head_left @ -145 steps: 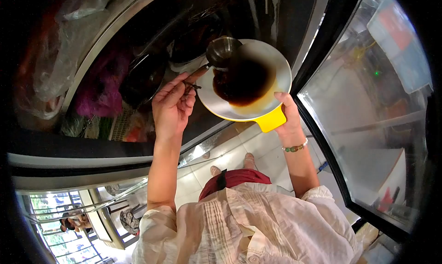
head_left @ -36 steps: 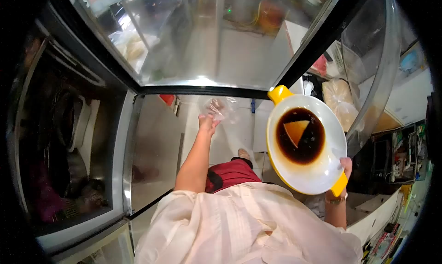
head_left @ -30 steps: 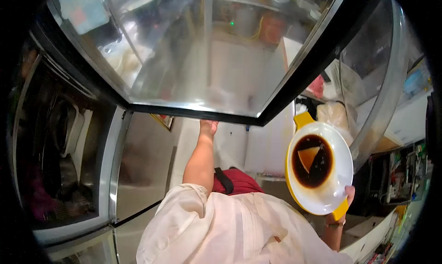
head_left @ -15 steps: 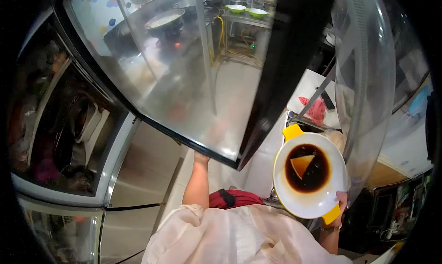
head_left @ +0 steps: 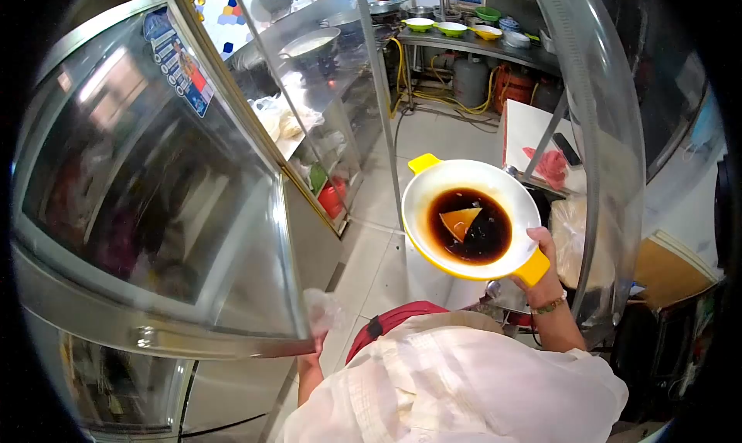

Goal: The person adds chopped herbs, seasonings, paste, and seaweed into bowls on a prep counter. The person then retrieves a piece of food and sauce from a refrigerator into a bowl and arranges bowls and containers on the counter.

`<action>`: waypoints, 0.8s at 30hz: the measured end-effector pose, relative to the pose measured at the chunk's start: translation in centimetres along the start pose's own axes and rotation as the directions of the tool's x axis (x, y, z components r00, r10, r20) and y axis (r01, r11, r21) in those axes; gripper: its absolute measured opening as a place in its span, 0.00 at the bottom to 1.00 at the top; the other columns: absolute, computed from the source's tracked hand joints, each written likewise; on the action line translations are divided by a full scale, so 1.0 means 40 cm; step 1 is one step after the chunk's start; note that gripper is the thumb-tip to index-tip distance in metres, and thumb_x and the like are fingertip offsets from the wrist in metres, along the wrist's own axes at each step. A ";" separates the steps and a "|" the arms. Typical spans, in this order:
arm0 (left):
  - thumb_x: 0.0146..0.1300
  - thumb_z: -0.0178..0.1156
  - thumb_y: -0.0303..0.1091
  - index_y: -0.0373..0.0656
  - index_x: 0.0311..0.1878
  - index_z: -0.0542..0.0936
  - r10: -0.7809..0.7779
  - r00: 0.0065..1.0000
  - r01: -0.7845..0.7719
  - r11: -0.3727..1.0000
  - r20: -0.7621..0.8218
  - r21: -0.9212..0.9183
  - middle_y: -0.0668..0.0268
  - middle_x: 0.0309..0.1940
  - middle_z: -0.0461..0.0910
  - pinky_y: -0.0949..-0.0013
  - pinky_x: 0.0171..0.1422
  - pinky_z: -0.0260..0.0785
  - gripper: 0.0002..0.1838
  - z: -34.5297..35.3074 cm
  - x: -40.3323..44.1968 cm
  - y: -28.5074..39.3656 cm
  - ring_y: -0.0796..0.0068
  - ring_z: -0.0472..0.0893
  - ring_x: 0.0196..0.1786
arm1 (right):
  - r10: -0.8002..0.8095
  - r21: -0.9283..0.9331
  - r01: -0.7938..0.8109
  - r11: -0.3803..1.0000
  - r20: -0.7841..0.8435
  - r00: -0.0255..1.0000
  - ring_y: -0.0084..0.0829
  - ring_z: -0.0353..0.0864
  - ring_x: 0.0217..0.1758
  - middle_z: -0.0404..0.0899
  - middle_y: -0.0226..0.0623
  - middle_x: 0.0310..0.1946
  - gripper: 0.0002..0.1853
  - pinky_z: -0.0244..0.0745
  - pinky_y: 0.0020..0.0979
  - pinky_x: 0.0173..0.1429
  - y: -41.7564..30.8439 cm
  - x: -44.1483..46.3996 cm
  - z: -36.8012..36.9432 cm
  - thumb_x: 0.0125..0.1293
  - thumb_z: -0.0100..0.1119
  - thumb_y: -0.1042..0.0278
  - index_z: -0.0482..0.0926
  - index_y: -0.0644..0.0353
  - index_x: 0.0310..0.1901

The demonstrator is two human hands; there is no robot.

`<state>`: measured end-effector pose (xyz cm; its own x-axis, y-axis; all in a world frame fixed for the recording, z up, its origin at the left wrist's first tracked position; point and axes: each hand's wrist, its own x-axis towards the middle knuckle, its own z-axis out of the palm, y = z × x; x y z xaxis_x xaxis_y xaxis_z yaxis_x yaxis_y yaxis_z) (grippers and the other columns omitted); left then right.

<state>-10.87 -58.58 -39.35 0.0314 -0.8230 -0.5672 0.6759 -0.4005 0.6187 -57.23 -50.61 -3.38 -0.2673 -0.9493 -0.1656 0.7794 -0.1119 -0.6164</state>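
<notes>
My right hand [head_left: 543, 269] grips the yellow handle of a white dish [head_left: 518, 203] with a yellow outside, held level at chest height. Dark brown liquid [head_left: 487, 238] lies in the dish, reflecting an orange-brown triangle. At the lower left, my left hand [head_left: 311, 350] is at the edge of the glass fridge door [head_left: 255, 250], partly hidden by it. Thin clear plastic [head_left: 323, 310] shows just above that hand, and its fingers are too hidden to read. The door stands across the fridge front on the left.
Clear plastic strips [head_left: 591, 134] hang at the right. Behind them are a white table [head_left: 529, 118] with a pink cloth [head_left: 550, 167] and a bagged bundle [head_left: 572, 238]. Further back, a metal shelf [head_left: 495, 47] bears several bowls. A large pan [head_left: 309, 43] stands at the back left.
The fridge door has swung left toward the fridge, with my left hand moving at its edge. The view has turned toward the kitchen, and the dish sits nearer the middle of the view.
</notes>
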 end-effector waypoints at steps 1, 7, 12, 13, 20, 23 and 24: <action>0.55 0.47 0.24 0.41 0.39 0.69 -0.013 0.999 0.013 1.000 -0.032 -0.007 0.60 0.37 0.71 0.39 0.46 0.69 0.08 -0.045 -0.022 -0.006 0.59 0.75 0.38 | -0.008 0.008 0.008 1.000 -0.010 1.000 0.38 0.76 0.46 0.74 0.45 0.45 0.24 0.73 0.35 0.51 0.012 0.019 0.008 0.53 0.47 0.62 0.68 0.65 0.51; 0.49 0.42 0.18 0.41 0.39 0.68 -0.068 0.997 0.067 0.998 0.024 0.005 0.63 0.31 0.70 0.36 0.46 0.68 0.14 0.036 -0.002 0.016 0.61 0.74 0.34 | -0.039 0.066 0.039 0.997 -0.003 0.999 0.37 0.80 0.37 0.77 0.43 0.40 0.20 0.80 0.34 0.36 0.032 0.173 0.054 0.53 0.48 0.63 0.71 0.65 0.46; 0.50 0.40 0.19 0.40 0.50 0.64 -0.159 0.943 0.101 0.974 0.293 0.203 0.59 0.43 0.70 0.41 0.45 0.70 0.21 0.451 0.140 0.120 0.59 0.76 0.41 | -0.194 -0.042 0.190 0.981 -0.212 0.958 0.31 0.79 0.17 0.79 0.40 0.24 0.17 0.74 0.24 0.14 0.019 0.333 0.140 0.53 0.50 0.61 0.73 0.67 0.39; 0.50 0.40 0.19 0.40 0.52 0.63 -0.190 0.917 0.101 0.961 0.352 0.257 0.57 0.46 0.68 0.44 0.43 0.72 0.23 0.535 0.185 0.131 0.58 0.75 0.43 | -0.224 -0.048 0.219 0.975 -0.195 0.955 0.31 0.78 0.17 0.79 0.40 0.24 0.17 0.74 0.25 0.14 0.011 0.370 0.143 0.53 0.50 0.61 0.73 0.67 0.39; 0.48 0.40 0.20 0.40 0.58 0.59 -0.465 0.635 0.078 0.833 0.617 0.548 0.56 0.51 0.67 0.53 0.40 0.76 0.28 1.155 0.375 0.156 0.59 0.75 0.46 | -0.333 0.050 0.341 0.939 -0.119 0.935 0.36 0.78 0.43 0.75 0.44 0.43 0.21 0.76 0.33 0.46 -0.068 0.655 0.062 0.53 0.48 0.67 0.68 0.68 0.48; 0.49 0.41 0.21 0.40 0.59 0.57 -0.542 0.562 0.012 0.760 0.624 0.650 0.55 0.51 0.67 0.53 0.40 0.76 0.29 1.374 0.452 0.138 0.59 0.76 0.46 | -0.404 0.022 0.411 0.912 -0.133 0.905 0.35 0.76 0.47 0.75 0.43 0.45 0.21 0.71 0.34 0.54 -0.106 0.768 0.076 0.53 0.46 0.67 0.67 0.68 0.49; 0.50 0.42 0.22 0.40 0.59 0.56 -0.575 0.453 0.004 0.766 0.682 0.643 0.54 0.51 0.66 0.52 0.42 0.75 0.29 1.432 0.492 0.122 0.58 0.75 0.47 | -0.383 0.040 0.391 0.920 -0.132 0.914 0.35 0.75 0.47 0.74 0.42 0.45 0.22 0.71 0.34 0.54 -0.122 0.792 0.089 0.54 0.46 0.67 0.66 0.68 0.51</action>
<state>-49.15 -99.82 -16.36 -0.8762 -0.4170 -0.2415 0.0446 -0.5692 0.8210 -67.48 -81.19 -2.89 -0.6173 -0.7866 -0.0169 0.6352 -0.4856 -0.6006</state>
